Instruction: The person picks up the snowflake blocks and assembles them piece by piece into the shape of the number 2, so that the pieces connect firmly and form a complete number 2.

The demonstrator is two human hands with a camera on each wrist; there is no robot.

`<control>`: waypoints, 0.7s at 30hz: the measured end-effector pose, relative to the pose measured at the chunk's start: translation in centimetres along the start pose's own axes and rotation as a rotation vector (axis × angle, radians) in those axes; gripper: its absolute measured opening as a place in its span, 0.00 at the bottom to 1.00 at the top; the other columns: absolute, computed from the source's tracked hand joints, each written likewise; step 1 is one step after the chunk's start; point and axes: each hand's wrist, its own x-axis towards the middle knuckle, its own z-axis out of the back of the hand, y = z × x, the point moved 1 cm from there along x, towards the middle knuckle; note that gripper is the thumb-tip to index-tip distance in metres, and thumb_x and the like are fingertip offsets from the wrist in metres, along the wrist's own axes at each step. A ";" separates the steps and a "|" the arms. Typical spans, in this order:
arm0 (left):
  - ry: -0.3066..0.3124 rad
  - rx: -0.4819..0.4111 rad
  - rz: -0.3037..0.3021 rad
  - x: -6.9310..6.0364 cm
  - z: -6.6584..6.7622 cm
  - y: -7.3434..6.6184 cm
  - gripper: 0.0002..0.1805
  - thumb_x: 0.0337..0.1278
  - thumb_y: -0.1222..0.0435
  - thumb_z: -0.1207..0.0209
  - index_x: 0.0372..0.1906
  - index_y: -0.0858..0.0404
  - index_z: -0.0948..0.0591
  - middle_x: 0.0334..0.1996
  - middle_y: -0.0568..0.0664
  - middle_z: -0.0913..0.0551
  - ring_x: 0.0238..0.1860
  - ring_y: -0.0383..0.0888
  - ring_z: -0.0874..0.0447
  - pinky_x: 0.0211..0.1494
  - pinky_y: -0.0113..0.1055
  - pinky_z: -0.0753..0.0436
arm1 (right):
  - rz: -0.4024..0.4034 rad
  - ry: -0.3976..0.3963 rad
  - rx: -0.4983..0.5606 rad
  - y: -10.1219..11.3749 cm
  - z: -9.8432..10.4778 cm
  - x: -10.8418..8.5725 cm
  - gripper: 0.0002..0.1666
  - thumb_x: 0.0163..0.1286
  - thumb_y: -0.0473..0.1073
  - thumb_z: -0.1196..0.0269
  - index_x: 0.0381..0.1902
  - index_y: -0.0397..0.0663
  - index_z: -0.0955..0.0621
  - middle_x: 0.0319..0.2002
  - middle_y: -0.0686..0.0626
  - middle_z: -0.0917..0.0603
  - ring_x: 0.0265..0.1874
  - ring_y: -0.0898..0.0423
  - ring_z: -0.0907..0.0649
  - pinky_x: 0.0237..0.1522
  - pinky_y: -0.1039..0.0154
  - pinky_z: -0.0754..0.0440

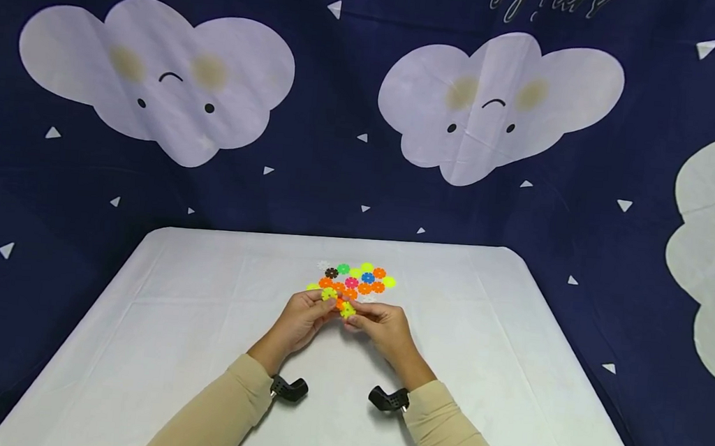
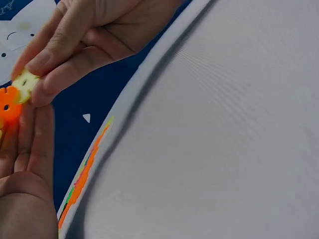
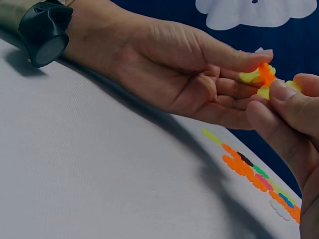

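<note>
Showing loose discs [image 1: 351, 283] face-up, nearly edge-on to both wrist views, the head view has left hand [image 1: 300, 318] and right hand [image 1: 388, 329] angled inward, pinching a yellow-and-orange cluster [image 1: 340, 305] above the table [image 1: 497, 374]

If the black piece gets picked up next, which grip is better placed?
Probably the left grip: the black piece lies nearer it. The right grip also holds the yellow-and-orange pieces, so it could support them.
</note>
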 end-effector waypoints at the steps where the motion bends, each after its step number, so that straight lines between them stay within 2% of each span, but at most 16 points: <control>1: -0.002 -0.005 -0.011 0.0 -0.1 0.0 0.13 0.78 0.78 0.46 0.58 0.83 0.22 0.48 0.57 0.11 0.49 0.47 0.11 0.60 0.41 0.16 | 0.007 0.000 0.007 0.0 0.0 0.0 0.18 0.67 0.18 0.34 0.55 0.20 0.19 0.46 0.29 0.13 0.37 0.50 0.09 0.43 0.49 0.11; 6: -0.008 -0.025 -0.042 -0.2 -0.5 0.1 0.12 0.78 0.76 0.44 0.58 0.78 0.20 0.53 0.57 0.12 0.54 0.46 0.13 0.62 0.40 0.17 | 0.034 0.005 0.055 -0.2 -0.2 0.2 0.19 0.68 0.18 0.36 0.57 0.18 0.21 0.42 0.29 0.12 0.38 0.48 0.09 0.44 0.49 0.11; 12: -0.009 -0.025 -0.016 -0.5 -0.6 0.1 0.16 0.73 0.79 0.42 0.61 0.74 0.19 0.57 0.55 0.14 0.56 0.44 0.15 0.61 0.36 0.17 | -0.035 -0.004 0.151 -0.2 -0.3 0.2 0.20 0.72 0.22 0.36 0.60 0.20 0.21 0.40 0.35 0.11 0.38 0.46 0.08 0.45 0.48 0.11; 18: 0.105 -0.017 -0.080 -0.5 -0.7 0.3 0.20 0.68 0.85 0.43 0.56 0.63 0.15 0.63 0.55 0.17 0.66 0.49 0.21 0.69 0.43 0.23 | -0.096 -0.021 0.249 -0.1 -0.3 0.2 0.17 0.72 0.24 0.35 0.58 0.25 0.19 0.38 0.39 0.11 0.37 0.47 0.09 0.44 0.50 0.10; 21: 0.141 -0.017 -0.104 -0.4 -0.7 0.3 0.21 0.68 0.84 0.42 0.55 0.61 0.14 0.61 0.56 0.16 0.65 0.49 0.20 0.69 0.43 0.23 | -0.138 -0.033 0.293 -0.2 -0.4 0.3 0.12 0.74 0.23 0.38 0.53 0.26 0.18 0.38 0.41 0.10 0.36 0.49 0.09 0.43 0.54 0.09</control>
